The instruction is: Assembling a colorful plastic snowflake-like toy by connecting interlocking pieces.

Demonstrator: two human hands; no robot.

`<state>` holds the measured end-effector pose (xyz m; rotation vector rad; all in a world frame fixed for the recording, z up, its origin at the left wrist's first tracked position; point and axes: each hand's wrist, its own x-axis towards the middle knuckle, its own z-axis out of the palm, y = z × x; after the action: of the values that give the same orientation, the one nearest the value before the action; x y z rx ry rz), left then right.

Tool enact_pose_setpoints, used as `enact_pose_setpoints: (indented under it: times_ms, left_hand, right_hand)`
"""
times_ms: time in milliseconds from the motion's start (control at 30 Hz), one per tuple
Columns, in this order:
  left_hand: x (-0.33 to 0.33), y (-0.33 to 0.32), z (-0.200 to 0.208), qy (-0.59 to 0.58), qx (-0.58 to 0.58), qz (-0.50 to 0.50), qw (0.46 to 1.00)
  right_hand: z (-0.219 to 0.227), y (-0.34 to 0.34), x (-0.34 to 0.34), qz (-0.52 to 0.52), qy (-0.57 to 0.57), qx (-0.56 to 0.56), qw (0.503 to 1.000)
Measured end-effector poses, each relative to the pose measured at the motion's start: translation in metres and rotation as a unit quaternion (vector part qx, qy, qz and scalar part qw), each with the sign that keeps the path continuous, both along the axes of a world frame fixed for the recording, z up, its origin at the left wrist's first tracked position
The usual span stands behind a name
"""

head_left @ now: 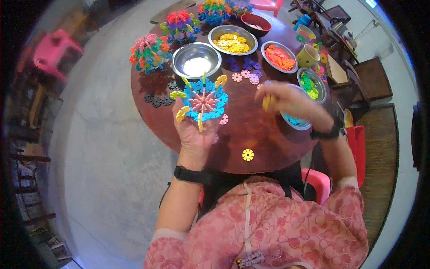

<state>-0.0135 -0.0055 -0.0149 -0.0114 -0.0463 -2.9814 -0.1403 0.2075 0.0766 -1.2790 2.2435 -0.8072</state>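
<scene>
My left hand (190,132) is closed under a flower-like assembly of interlocking plastic snowflake discs (204,101) and holds it up over the table. Pink discs form its centre, blue ones ring them, and several yellow and lime discs stick out around the rim. To the right, my right hand (298,101) is raised near the bowls and smeared by motion. A yellow snowflake disc (268,102) shows at its fingers, which look closed on it. Another yellow disc (247,155) lies by the table's near edge.
On the round table (154,121) stand steel bowls of yellow discs (232,42), red discs (280,57) and green discs (309,85). A shiny steel bowl (197,60) stands left of them. Loose black discs (159,99) lie at left. Finished disc balls (150,53) line the far left edge.
</scene>
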Motion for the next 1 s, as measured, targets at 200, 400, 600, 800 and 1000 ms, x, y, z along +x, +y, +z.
enact_pose_setpoints:
  times_ms: [200, 400, 600, 800, 1000]
  left_hand:
    - [0.002, -0.013, 0.019, -0.04, 0.047, -0.08, 0.995]
    - [-0.008, -0.033, -0.031, -0.017, 0.066, -0.158, 0.985]
    - [-0.01, -0.036, -0.034, -0.009, -0.031, -0.171, 0.985]
    - [0.002, -0.041, -0.006, -0.038, -0.108, -0.192, 0.975]
    - [-0.002, -0.042, -0.026, -0.058, -0.1, -0.238, 0.964]
  right_hand:
    - [0.009, 0.0, 0.105, -0.046, -0.058, -0.096, 0.993]
    - [-0.018, -0.039, 0.133, -0.222, 0.144, -0.094, 0.96]
    - [-0.033, -0.053, 0.13, -0.293, 0.178, -0.123, 0.931]
    - [-0.032, -0.052, 0.129, -0.305, 0.159, -0.12, 0.931]
    - [-0.035, -0.051, 0.123, -0.344, 0.167, -0.14, 0.913]
